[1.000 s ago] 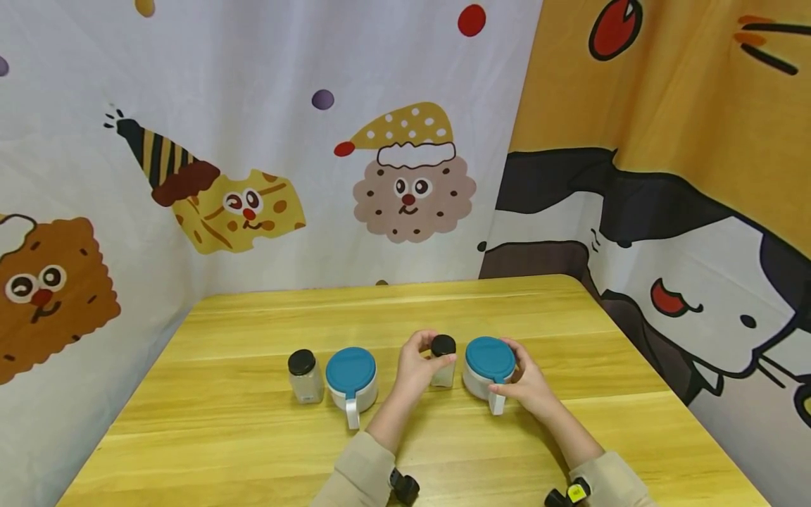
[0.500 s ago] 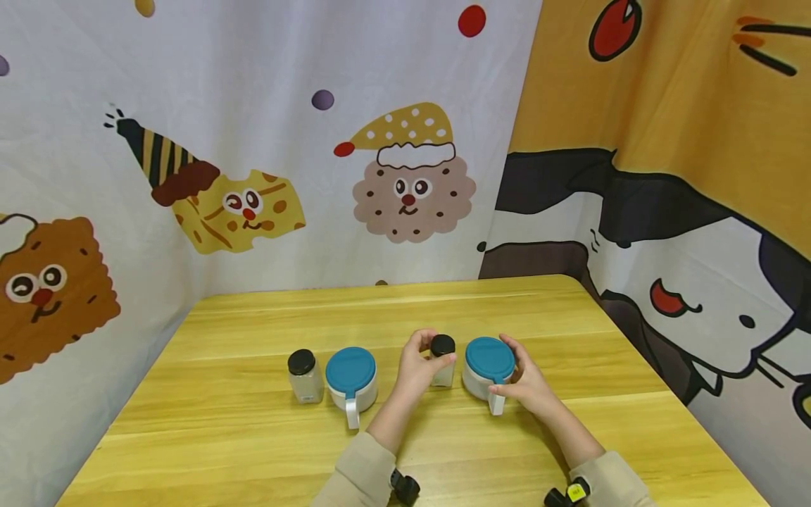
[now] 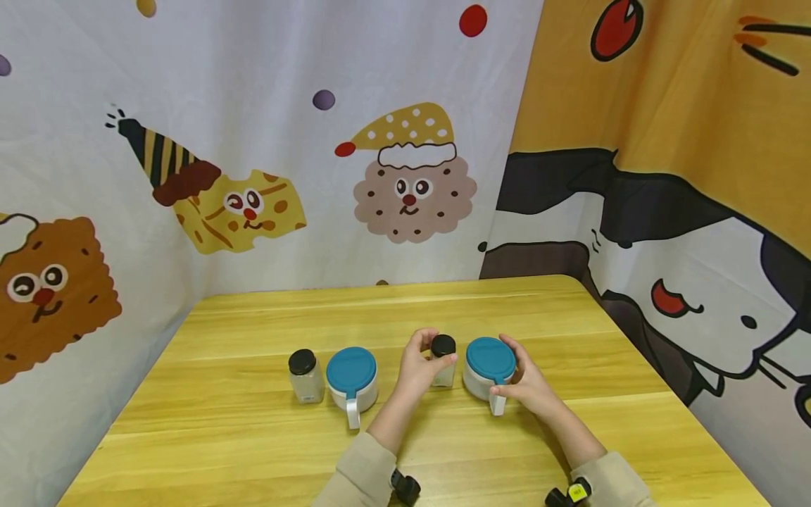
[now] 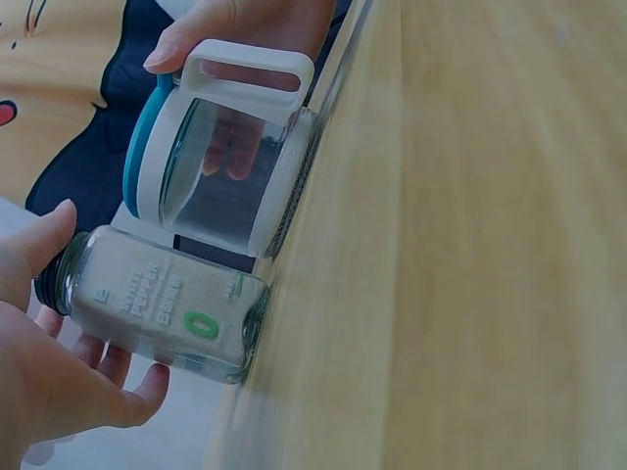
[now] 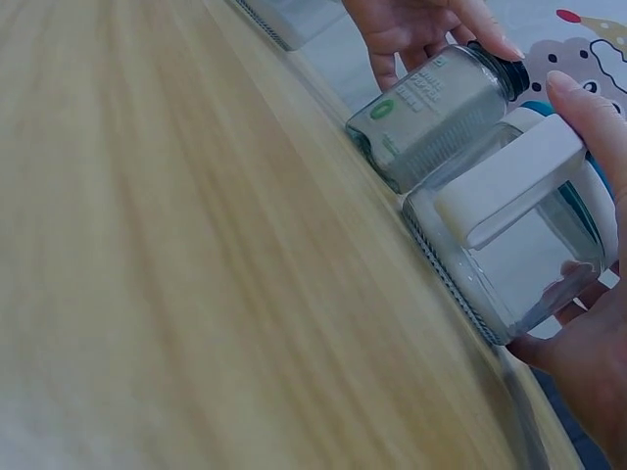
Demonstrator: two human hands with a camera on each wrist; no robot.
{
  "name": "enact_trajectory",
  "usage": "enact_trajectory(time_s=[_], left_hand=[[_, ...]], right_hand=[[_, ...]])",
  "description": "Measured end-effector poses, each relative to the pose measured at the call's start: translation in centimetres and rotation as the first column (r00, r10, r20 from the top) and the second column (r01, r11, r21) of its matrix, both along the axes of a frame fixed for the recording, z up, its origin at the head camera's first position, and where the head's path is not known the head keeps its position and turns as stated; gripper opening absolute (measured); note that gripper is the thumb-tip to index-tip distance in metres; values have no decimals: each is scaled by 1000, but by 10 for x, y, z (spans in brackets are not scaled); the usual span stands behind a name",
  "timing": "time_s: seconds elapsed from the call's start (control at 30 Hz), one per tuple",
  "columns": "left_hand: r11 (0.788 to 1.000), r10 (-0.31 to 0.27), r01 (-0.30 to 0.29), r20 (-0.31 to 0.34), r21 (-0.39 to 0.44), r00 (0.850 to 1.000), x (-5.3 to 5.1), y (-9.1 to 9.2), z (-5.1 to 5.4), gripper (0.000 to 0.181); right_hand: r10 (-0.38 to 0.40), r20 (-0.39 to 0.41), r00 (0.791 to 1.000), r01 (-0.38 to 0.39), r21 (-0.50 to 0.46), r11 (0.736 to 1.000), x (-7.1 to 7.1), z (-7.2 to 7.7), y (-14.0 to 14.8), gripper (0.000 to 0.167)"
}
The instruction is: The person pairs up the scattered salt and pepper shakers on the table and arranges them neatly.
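Note:
My left hand (image 3: 414, 372) grips a spice jar (image 3: 443, 376) with a black screw lid, which stands upright on the table. Thumb and fingers close round it near the lid; in the left wrist view pale powder shows through its glass (image 4: 162, 304). Just to its right is a glass seasoning pot (image 3: 489, 360) with a blue lid and white handle. Around the pot's side my right hand (image 3: 531, 387) is curled, the thumb near the lid and the handle's top. In the right wrist view the pot (image 5: 509, 235) looks clear inside, its base on the table.
Further left on the wooden table (image 3: 253, 458) stand a second black-lidded spice jar (image 3: 306, 380) and another blue-lidded pot (image 3: 352, 380), side by side. A cartoon-printed curtain (image 3: 253, 105) hangs behind the table's far edge.

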State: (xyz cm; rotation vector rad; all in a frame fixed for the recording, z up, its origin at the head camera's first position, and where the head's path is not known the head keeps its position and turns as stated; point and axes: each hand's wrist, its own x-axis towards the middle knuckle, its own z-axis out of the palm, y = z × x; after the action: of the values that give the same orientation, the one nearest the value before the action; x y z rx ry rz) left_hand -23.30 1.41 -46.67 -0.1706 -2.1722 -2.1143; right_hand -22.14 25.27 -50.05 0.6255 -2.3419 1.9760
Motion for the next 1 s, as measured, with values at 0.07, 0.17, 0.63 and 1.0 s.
enact_trajectory(time_s=[0.07, 0.17, 0.63, 1.0], left_hand=[[1000, -7, 7, -6, -3, 1000, 0, 0, 0, 52], [1000, -24, 24, 2, 2, 1000, 4, -2, 8, 52], [998, -58, 59, 6, -29, 998, 1, -3, 1, 56], [995, -101, 101, 23, -9, 995, 5, -9, 7, 60]], right_hand=[[7, 0, 1000, -7, -7, 1000, 0, 0, 0, 97], [13, 1, 1000, -13, -6, 1000, 1, 1, 0, 97], [52, -39, 998, -53, -41, 998, 0, -1, 8, 96], [47, -99, 994, -55, -79, 995, 1, 2, 10, 86]])
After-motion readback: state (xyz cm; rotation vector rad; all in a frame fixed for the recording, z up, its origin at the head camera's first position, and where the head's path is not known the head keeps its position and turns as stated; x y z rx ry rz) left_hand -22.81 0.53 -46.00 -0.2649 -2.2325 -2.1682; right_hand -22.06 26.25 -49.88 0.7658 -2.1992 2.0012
